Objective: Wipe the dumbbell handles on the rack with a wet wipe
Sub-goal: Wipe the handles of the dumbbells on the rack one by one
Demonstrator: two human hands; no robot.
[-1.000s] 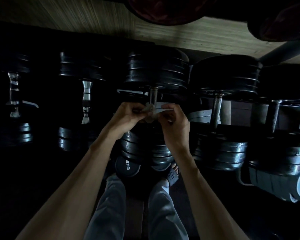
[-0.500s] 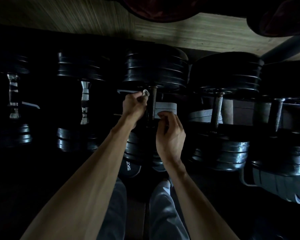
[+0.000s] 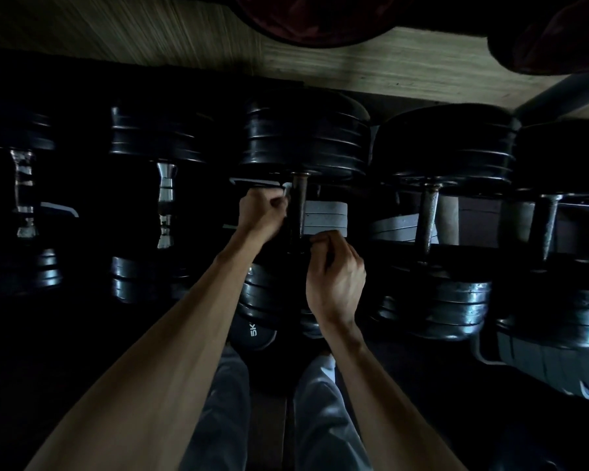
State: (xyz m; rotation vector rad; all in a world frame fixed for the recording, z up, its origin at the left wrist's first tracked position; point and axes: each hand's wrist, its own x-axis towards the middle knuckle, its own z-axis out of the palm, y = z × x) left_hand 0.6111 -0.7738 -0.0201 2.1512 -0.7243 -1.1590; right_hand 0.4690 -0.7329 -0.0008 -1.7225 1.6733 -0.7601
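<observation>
five heavy black dumbbells lie side by side on the dark rack [image 3: 323,215], each with stacked round plates at both ends. the middle dumbbell [image 3: 303,137] is the one in work; its thin dark metal handle [image 3: 299,205] runs between the two hands. the left hand [image 3: 261,215] is curled in a fist just left of the handle, near the upper end, and it pinches a small pale crumpled wet wipe [image 3: 286,198] which touches the bar or is just beside it. the right hand [image 3: 335,277] is loosely curled at the lower end of the handle; i cannot tell if it holds anything. i judge that the wiping of this handle is in hand. the next move calls for wrapping the wipe around the bar and sliding along it, then going to the rusty grey handle [image 3: 427,215] on the right.
</observation>
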